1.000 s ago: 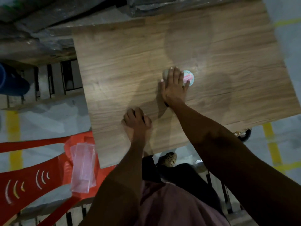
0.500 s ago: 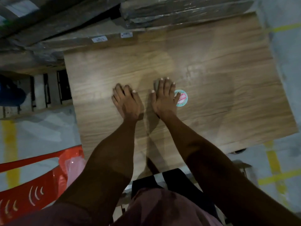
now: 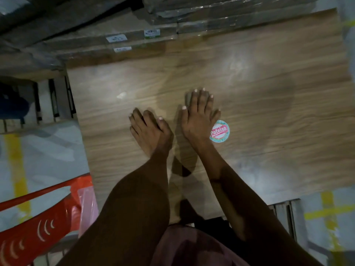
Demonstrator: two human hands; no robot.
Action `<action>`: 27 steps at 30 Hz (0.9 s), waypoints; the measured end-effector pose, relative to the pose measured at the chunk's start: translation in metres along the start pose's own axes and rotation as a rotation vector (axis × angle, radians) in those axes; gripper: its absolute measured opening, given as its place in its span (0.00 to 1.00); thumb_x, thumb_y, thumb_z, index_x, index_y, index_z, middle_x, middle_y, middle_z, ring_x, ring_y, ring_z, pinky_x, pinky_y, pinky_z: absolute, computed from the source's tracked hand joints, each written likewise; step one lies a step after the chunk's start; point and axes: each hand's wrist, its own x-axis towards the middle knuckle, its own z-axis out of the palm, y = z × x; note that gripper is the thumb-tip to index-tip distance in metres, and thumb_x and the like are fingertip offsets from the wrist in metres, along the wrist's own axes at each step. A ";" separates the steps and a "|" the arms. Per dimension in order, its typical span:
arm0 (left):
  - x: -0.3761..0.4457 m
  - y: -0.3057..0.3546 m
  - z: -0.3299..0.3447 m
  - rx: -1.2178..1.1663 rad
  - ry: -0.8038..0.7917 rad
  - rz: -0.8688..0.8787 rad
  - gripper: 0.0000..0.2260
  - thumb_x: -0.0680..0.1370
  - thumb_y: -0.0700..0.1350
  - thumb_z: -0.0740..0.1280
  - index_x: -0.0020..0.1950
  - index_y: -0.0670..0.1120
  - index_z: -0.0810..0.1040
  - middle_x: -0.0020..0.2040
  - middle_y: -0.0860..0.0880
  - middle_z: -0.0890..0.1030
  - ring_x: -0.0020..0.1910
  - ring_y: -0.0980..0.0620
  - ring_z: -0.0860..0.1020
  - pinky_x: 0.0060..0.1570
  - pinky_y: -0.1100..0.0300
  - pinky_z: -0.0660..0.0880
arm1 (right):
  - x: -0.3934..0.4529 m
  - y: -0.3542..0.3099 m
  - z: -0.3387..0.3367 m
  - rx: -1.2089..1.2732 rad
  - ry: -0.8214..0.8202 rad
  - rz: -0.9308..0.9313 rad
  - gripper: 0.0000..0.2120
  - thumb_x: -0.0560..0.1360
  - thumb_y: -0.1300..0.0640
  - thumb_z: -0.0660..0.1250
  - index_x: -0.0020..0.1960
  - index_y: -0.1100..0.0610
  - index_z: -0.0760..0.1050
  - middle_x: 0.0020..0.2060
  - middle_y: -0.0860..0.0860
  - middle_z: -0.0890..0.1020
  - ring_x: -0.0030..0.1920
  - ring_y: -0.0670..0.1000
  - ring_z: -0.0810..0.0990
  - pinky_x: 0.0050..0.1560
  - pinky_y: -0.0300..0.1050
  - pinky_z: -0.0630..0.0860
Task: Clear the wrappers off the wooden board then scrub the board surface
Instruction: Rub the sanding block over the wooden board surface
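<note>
The wooden board (image 3: pixel 249 104) lies flat and fills the centre of the head view, its far edge against a stack of wrapped, labelled cartons (image 3: pixel 134 38). Both hands rest palm-down on the board surface, side by side and close together but not touching. The left hand (image 3: pixel 150 131) lies flat with fingers straight, its grip open and holding nothing. The right hand (image 3: pixel 198 120) also lies flat with fingers extended and slightly spread, grip open, empty. A round sticker (image 3: pixel 220 131) with red lettering sits on the board, just beside the right hand's outer edge, partly overlapped by it. A small pale fleck (image 3: pixel 121 95) lies on the board well left of the hands. To the lower left, off the board, a red plastic chair (image 3: pixel 38 227) carries a clear pinkish wrapper (image 3: pixel 87 206).
</note>
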 end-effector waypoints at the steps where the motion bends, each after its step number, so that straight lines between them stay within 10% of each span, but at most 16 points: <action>1: 0.000 0.000 0.000 -0.001 -0.015 -0.015 0.23 0.81 0.54 0.59 0.74 0.45 0.68 0.81 0.41 0.60 0.81 0.41 0.56 0.76 0.43 0.59 | -0.001 -0.004 0.002 -0.029 -0.007 -0.065 0.31 0.83 0.42 0.48 0.84 0.50 0.52 0.84 0.51 0.53 0.83 0.59 0.50 0.77 0.70 0.50; 27: 0.003 -0.001 0.006 0.076 0.011 -0.012 0.25 0.81 0.56 0.58 0.74 0.44 0.69 0.82 0.40 0.59 0.82 0.40 0.56 0.78 0.40 0.56 | 0.109 -0.093 0.016 -0.038 0.099 -0.114 0.30 0.82 0.47 0.52 0.84 0.51 0.55 0.83 0.52 0.56 0.82 0.59 0.54 0.76 0.67 0.55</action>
